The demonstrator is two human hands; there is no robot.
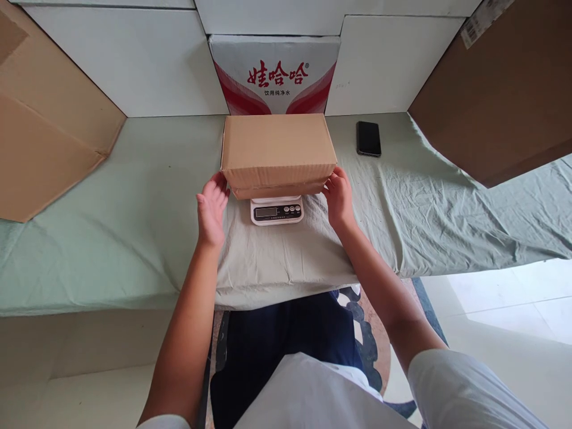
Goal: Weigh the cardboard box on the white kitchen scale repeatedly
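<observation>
A closed brown cardboard box (279,140) sits on a small white digital kitchen scale (277,220), covering its weighing plate. The scale's display and buttons face me below the box's front edge; I can make out no digits. At the box's left front corner is my left hand (212,211), its fingers stretched along the side and its thumb apart. My right hand (338,199) is at the right front corner, with its fingers bent against the cardboard; part of its grip is hidden.
A white and red printed carton (274,74) stands right behind the box. A black phone (369,139) lies to the right on the green cloth (147,196). Large cardboard pieces stand at the left (53,119) and right (500,89). The table's front edge is near my body.
</observation>
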